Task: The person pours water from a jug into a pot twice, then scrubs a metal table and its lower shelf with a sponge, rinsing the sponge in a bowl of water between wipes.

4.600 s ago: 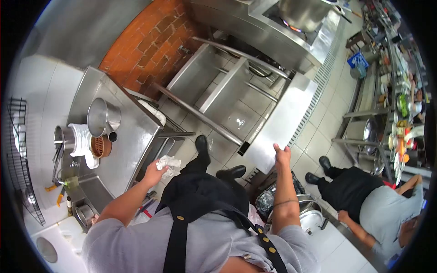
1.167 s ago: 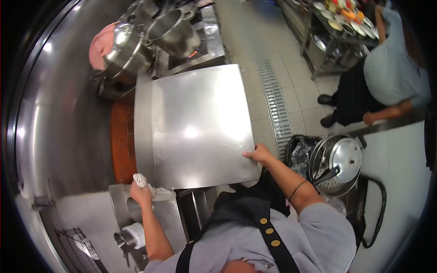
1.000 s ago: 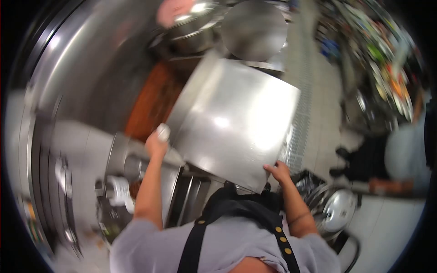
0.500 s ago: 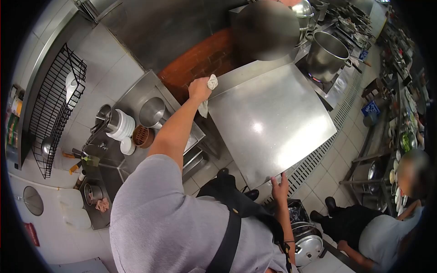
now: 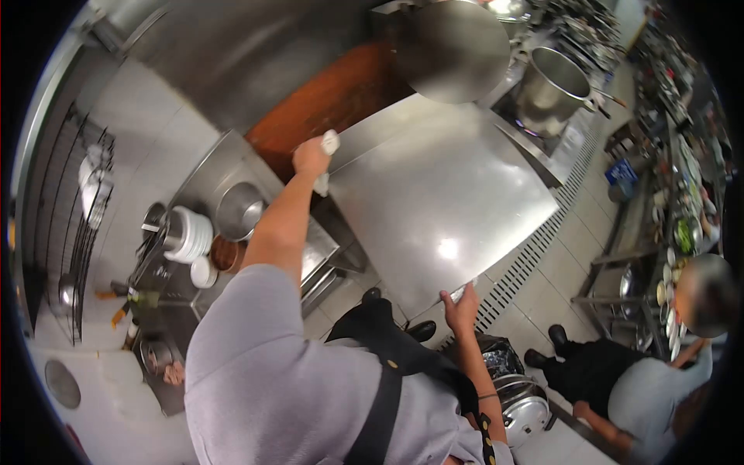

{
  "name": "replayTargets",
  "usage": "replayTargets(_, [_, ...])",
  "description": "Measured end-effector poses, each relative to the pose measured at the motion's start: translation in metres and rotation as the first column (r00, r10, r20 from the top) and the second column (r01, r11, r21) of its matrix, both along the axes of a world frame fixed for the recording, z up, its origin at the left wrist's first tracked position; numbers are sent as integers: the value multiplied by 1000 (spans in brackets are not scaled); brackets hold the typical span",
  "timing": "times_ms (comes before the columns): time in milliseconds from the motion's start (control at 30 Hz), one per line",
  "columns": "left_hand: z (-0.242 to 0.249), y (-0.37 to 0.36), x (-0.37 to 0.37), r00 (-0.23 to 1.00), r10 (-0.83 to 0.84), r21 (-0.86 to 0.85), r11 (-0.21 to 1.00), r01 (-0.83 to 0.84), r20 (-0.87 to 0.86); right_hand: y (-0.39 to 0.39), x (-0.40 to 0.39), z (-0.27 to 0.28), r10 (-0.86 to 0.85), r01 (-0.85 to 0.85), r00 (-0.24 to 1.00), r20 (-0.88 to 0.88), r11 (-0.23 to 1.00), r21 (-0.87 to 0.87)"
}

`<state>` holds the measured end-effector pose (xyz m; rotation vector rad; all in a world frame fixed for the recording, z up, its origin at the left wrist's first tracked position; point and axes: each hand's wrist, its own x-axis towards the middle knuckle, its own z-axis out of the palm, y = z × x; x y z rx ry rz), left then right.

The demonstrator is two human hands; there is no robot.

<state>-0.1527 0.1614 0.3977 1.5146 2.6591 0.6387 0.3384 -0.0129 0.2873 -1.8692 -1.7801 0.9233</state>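
Observation:
My left hand [image 5: 311, 158] is closed round a white cloth [image 5: 330, 143] at the far left corner of a large steel sheet-like surface [image 5: 442, 194]. Parts of the cloth stick out above and below the fist. At the near edge of that steel surface, my right hand [image 5: 463, 304] has its thumb and fingers against the rim, gripping it. Light reflects off the smooth metal between the two hands.
A steel pot [image 5: 552, 91] stands on a lit burner at the upper right. White bowls [image 5: 190, 234] and a steel bowl [image 5: 239, 211] sit on the left counter. A co-worker [image 5: 651, 395] is at the lower right, near shelving; a lidded pot [image 5: 523, 407] is beside my right arm.
The whole view has shifted and turned slightly. My left hand still holds the cloth at the corner, and my right hand remains at the near edge, its fingers curled more over it.

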Motion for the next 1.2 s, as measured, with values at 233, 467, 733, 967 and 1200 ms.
replayTargets(233, [-10,-42,20,998,23,54,998,-19,-58,27,26,-6,-13,11,1000,15,987,159])
replayTargets(467, [-2,-46,42,998,52,-2,999,-52,-45,79,54,12,-1,4,999,45,998,-61])
replayTargets(733, [10,-71,37,970,-161,579,815,27,182,77,81,-27,75,-67,997,-27,973,221])
replayTargets(967, [11,-264,151,909,-149,443,896,-43,389,4,24,76,386,-247,873,-298,877,413])
replayTargets(1200, [-32,-362,184,865,-212,114,977,180,455,23,-129,145,877,-819,447,-176,480,313])
